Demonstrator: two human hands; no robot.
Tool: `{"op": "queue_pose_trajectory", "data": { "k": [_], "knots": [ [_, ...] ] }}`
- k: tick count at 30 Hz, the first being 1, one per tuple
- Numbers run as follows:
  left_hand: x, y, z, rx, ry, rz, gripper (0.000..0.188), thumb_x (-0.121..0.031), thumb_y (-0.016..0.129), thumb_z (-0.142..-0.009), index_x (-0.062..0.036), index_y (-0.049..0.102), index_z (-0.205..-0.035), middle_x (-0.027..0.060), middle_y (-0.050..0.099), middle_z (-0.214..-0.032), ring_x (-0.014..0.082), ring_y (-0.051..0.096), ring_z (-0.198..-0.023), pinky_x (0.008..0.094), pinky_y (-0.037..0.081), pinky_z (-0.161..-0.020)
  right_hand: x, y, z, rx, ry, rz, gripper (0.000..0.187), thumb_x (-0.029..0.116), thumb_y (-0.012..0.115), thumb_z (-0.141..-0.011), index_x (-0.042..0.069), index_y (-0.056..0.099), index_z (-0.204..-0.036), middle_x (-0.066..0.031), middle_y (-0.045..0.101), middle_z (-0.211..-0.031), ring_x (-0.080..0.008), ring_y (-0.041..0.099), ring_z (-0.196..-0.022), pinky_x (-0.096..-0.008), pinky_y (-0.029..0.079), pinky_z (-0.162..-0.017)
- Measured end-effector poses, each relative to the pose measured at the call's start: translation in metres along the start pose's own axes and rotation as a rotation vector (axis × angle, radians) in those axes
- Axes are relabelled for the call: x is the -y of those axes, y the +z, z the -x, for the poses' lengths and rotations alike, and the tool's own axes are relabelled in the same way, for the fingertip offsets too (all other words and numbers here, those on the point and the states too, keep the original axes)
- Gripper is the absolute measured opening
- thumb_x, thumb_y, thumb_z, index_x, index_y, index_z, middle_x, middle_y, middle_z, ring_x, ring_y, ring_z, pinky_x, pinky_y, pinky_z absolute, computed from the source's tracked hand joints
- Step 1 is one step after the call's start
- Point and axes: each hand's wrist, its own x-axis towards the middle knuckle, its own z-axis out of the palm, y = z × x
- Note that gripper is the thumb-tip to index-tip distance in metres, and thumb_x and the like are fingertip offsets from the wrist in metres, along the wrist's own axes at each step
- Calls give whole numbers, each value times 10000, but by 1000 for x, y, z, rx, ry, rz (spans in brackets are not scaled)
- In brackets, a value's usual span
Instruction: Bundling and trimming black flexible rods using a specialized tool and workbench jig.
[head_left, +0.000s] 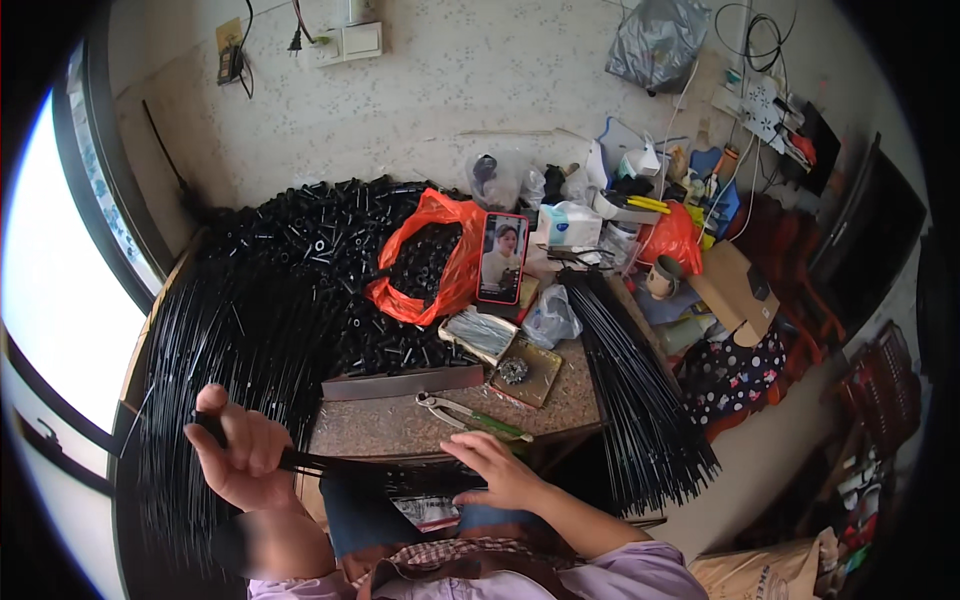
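In front of my lap, my left hand (240, 445) is closed, with a small black cylindrical piece (212, 428) between its thumb and forefinger. From beside its curled fingers a bundle of thin black cables (375, 472) stretches right across my lap. At the bundle's right end is my right hand (500, 475), fingers stretched out and apart; whether it touches the cables I cannot tell. Ahead of it, green-handled pliers (475, 415) lie on the table's front edge. A large heap of black cables (240, 330) hangs over the table's left side.
Many black plastic fittings (300, 235) are piled at the back left. Some fill a red plastic bag (400, 250), next to a propped phone (502, 258). Another black cable bundle (640, 390) overhangs the right edge. A low strip (400, 383) borders the pile; a cardboard box (735, 290) is farther right.
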Motion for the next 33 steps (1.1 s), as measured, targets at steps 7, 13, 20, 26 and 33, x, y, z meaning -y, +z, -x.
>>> {"op": "queue_pose_trajectory", "data": {
  "k": [7,13,20,26,33],
  "knots": [
    [26,22,-4,-149,-123,-737,856,-391,698,-733,36,279,-1345,118,468,-1192,196,486,-1067,313,389,-894,31,-100,11,-450,435,-8,437,57,642,-765,10,500,-1175,-175,612,-1019,-197,616,-884,-305,468,-770],
    [13,-22,24,247,-709,-897,357,-155,680,-774,38,582,-1058,79,627,-862,144,595,-826,261,463,-745,-63,-173,60,-555,794,738,384,122,570,-812,23,483,-1173,-179,528,-1048,-374,525,-941,-416,427,-796],
    [-42,-96,19,116,-703,-1497,222,-204,620,-798,-29,657,-930,105,662,-774,184,647,-723,278,498,-671,-89,-137,79,13,1141,897,573,463,406,-904,119,307,-1352,-147,372,-1343,-333,398,-1187,-474,346,-955],
    [-127,-228,26,-346,-246,-2917,173,-131,533,-762,-32,584,-895,111,551,-887,243,539,-886,388,437,-731,-83,-148,70,64,1209,680,702,555,419,-857,180,199,-1408,-119,194,-1450,-358,208,-1303,-493,214,-1038],
    [-135,-258,23,-353,-603,-2788,140,-115,482,-788,-40,595,-822,97,556,-863,226,548,-833,335,489,-594,-59,-134,45,-133,841,750,646,462,478,-872,66,312,-1355,-158,254,-1416,-345,225,-1295,-452,235,-1040]
  ]
}}
